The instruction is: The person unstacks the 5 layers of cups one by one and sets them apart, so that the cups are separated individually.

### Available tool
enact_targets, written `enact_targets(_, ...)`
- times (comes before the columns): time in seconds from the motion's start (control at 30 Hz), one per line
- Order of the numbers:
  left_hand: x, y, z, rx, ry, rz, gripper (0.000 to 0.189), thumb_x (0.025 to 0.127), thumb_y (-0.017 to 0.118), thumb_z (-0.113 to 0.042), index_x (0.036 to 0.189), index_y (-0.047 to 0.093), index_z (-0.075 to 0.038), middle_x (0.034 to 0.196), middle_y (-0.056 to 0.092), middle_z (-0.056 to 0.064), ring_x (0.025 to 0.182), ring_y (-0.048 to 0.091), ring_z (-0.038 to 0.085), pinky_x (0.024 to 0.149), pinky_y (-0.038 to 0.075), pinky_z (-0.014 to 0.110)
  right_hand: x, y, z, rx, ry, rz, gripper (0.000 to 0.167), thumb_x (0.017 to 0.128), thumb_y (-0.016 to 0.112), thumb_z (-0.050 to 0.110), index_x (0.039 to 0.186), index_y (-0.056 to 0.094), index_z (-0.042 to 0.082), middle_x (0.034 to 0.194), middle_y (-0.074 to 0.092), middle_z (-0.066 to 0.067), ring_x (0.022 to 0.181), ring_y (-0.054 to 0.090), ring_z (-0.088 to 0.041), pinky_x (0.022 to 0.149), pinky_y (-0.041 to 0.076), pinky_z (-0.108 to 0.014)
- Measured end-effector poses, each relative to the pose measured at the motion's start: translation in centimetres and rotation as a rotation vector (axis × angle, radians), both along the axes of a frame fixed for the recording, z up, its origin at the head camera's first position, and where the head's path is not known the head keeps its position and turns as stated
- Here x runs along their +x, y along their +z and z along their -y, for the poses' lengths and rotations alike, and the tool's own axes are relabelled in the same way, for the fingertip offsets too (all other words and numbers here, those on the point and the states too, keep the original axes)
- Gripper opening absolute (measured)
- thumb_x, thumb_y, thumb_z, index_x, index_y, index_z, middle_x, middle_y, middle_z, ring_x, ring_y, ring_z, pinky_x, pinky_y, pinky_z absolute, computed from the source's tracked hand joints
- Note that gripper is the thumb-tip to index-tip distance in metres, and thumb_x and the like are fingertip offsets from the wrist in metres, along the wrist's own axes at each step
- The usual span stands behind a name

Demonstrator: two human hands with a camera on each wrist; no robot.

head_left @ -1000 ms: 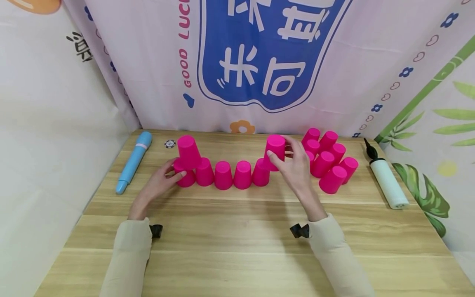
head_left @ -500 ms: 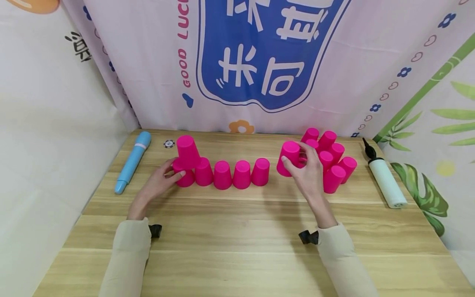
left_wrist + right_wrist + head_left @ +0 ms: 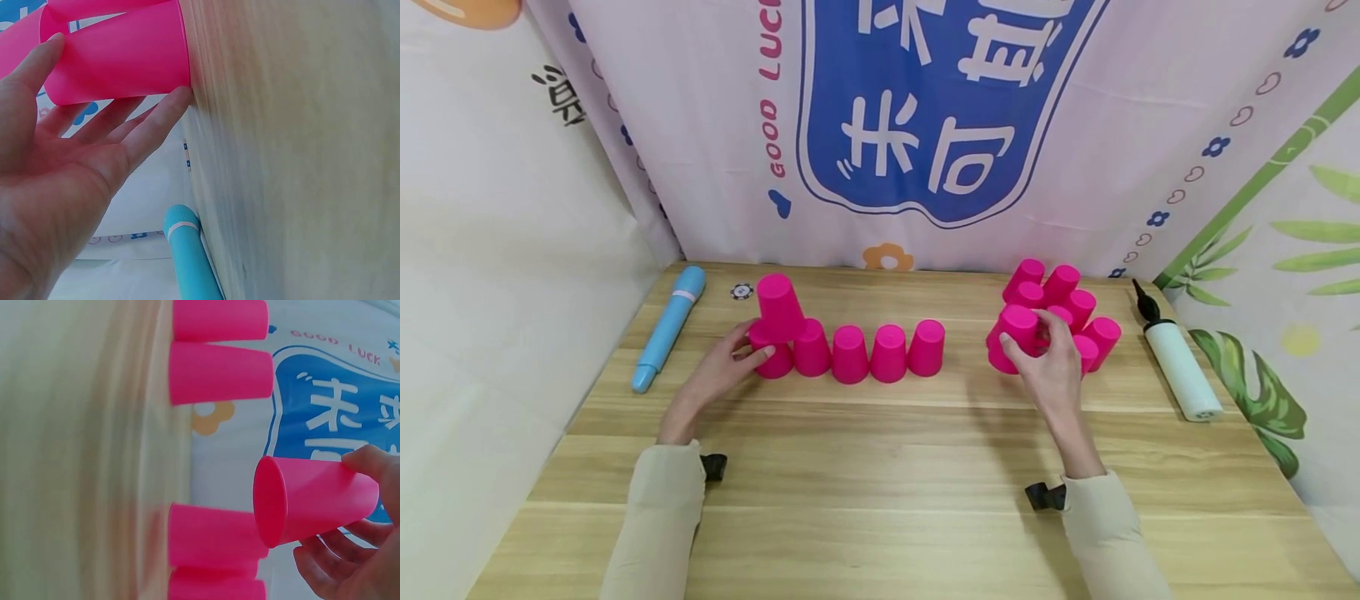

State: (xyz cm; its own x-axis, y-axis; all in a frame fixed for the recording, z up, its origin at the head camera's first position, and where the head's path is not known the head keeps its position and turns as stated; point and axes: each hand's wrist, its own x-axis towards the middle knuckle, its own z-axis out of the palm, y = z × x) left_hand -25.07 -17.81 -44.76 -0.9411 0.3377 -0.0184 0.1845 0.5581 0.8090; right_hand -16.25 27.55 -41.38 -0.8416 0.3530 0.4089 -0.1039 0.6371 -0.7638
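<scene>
A curved row of upside-down pink plastic cups (image 3: 850,354) stands mid-table. One more pink cup (image 3: 780,304) is perched on top at the row's left end. My left hand (image 3: 728,360) holds the leftmost lower cup (image 3: 125,56), thumb on one side and fingers on the other. In my right hand (image 3: 1051,358) is another pink cup (image 3: 325,497), gripped near its base with its mouth facing down. The right wrist view shows its rim lifted off the table, and in the head view it overlaps the group of pink cups (image 3: 1103,337) at the right.
A blue tube-shaped thing (image 3: 672,325) lies at the left, near a small round chip (image 3: 742,291). A pale hand pump (image 3: 1182,367) with a black nozzle lies at the right. Behind the wooden table (image 3: 880,500) hangs a printed cloth (image 3: 700,125).
My right hand has moved right with its cup, away from above the row's right end and over to the cup group. The left hand has stayed in place.
</scene>
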Motion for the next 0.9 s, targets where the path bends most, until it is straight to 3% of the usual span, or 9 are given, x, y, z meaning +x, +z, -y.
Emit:
enact_targets(0.33, 0.0, 0.0, 0.0, 0.009, 0.001, 0.003, 0.072, 0.096, 0.057, -0.041, 0.152, 0.025, -0.011, 0.146, 0.039, 0.022, 0.13, 0.04, 0.046, 0.099, 0.043, 0.056, 0.1, -1.8, -1.6, 0.056, -0.045, 0.139, 0.06, 0.083, 0.075, 0.024, 0.129, 0.047, -0.002, 0.114, 0.055, -0.021, 0.102, 0.053, -0.034, 0.088, 0.046, -0.046)
enact_targets(0.57, 0.1, 0.0, 0.0, 0.008, -0.004, 0.003, 0.072, 0.095, 0.057, -0.042, 0.152, 0.025, -0.011, 0.147, 0.038, 0.022, 0.131, 0.04, 0.046, 0.099, 0.043, 0.056, -0.1, -2.7, -2.1, 0.081, -0.053, 0.212, 0.058, 0.084, 0.073, 0.021, 0.128, 0.046, -0.005, 0.106, 0.056, -0.021, 0.092, 0.054, -0.034, 0.08, 0.047, -0.042)
enact_targets(0.9, 0.1, 0.1, 0.0, 0.006, -0.004, 0.0, 0.072, 0.096, 0.057, -0.04, 0.152, 0.025, -0.01, 0.146, 0.039, 0.022, 0.13, 0.04, 0.045, 0.099, 0.043, 0.056, -0.1, -3.2, -2.4, 0.064, -0.069, 0.242, 0.057, 0.084, 0.072, 0.018, 0.127, 0.044, -0.007, 0.112, 0.057, -0.027, 0.1, 0.057, -0.039, 0.088, 0.05, -0.049)
